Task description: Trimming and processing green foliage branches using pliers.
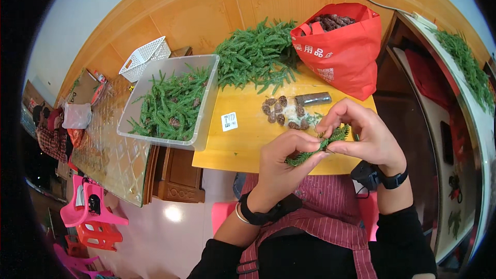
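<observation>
Rough, bristly sprig (338, 134); translucent plastic bin (205, 115); smooth tabletop (243, 144); matt cloth-like bag (347, 47)

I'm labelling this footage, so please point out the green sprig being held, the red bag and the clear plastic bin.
Green sprig (339, 134): head view, on the needles of its upper right part.
Red bag (345, 51): head view, on its front.
Clear plastic bin (206, 107): head view, on its right wall.

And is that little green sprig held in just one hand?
No, the left hand and the right hand both grip the green sprig.
</observation>
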A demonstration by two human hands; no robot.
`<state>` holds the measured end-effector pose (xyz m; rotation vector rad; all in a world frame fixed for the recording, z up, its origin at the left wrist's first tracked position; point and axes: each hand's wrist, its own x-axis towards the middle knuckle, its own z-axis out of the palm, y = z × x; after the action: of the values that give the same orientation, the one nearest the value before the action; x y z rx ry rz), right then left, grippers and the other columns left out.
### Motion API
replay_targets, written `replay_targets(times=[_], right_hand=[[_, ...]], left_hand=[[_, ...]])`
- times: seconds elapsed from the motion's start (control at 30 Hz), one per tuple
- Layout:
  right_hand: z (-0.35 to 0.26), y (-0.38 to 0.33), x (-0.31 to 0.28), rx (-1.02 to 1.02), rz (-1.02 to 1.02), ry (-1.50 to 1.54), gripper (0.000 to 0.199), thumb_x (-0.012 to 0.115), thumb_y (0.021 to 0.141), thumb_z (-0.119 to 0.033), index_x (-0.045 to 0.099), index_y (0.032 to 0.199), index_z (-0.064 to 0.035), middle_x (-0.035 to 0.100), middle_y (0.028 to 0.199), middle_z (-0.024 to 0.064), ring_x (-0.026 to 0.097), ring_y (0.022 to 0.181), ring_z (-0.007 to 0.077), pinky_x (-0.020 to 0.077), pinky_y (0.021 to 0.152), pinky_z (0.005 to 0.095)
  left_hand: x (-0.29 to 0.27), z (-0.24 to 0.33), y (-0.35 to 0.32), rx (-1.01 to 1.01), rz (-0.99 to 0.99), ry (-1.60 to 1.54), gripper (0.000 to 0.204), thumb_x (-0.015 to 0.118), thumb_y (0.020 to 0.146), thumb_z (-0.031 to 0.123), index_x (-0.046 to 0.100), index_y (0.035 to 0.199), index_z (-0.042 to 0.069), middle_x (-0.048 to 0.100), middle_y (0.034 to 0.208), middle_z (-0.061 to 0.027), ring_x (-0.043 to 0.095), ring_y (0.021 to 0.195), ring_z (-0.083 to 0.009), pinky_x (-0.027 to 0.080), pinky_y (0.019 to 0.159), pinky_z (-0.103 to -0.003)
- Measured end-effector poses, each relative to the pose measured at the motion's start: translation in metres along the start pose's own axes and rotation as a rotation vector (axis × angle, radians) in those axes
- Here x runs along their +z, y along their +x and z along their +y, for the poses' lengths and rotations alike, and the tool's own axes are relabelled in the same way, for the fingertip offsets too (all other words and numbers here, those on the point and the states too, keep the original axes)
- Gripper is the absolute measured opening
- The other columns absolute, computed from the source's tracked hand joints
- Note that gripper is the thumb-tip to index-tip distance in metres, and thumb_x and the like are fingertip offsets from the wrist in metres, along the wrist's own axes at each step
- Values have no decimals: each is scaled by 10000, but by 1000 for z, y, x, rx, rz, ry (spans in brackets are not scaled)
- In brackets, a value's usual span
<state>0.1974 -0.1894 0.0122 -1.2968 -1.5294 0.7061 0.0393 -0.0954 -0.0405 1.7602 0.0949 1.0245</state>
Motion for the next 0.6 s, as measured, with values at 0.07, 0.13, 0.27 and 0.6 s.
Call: replay_targets(times=[0.07,0.13,0.27,0.6], right_hand=[[-1,0,1,17,21,70,333,695,682,-3,480,936,-10,587,898,79,555,856,132,433,787,264],[-3,0,1,29,31,71,336,695,683,0,473,934,-13,590,883,76,563,855,134,437,781,264],[-4,1,4,24,63,105,364,707,675,-1,449,931,-24,597,864,73,581,842,134,443,765,255],[1,0,8,-9,109,136,396,694,687,-11,427,979,-35,616,781,15,557,828,73,367,846,258]], left_hand=[[0,0,1,-7,2,-6,199,692,668,-73,575,805,10,597,863,-103,596,798,-153,489,681,-247],[-1,1,2,-7,-9,6,196,698,663,-70,575,792,14,603,847,-98,597,788,-155,483,684,-252],[-2,5,5,-4,-2,10,194,710,653,-61,575,766,17,609,818,-92,597,774,-156,477,685,-255],[-3,9,7,-47,-18,25,199,730,636,-47,568,732,19,608,789,-79,593,755,-146,469,676,-245]])
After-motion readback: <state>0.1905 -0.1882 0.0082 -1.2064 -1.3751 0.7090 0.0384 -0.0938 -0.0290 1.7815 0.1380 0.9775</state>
